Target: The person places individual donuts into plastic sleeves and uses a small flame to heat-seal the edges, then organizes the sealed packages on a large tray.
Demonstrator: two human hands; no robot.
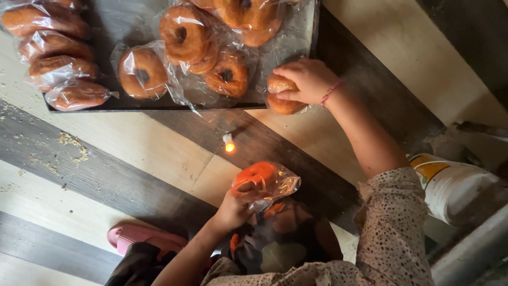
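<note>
Now the left hand (235, 204) grips a bagged doughnut (263, 177), its open end pointing toward the small candle flame (229, 146) just beyond. The right hand (304, 79), farther away, closes on another wrapped doughnut (283, 103) at the tray (153, 106) corner.

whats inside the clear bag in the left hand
One orange-brown doughnut shows through the clear bag gripped by the left hand; fingers cover its lower edge.

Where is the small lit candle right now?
In the head view the candle stands on the striped floor near centre, just below the dark tray of bagged doughnuts and above the left hand holding a bagged doughnut.
</note>
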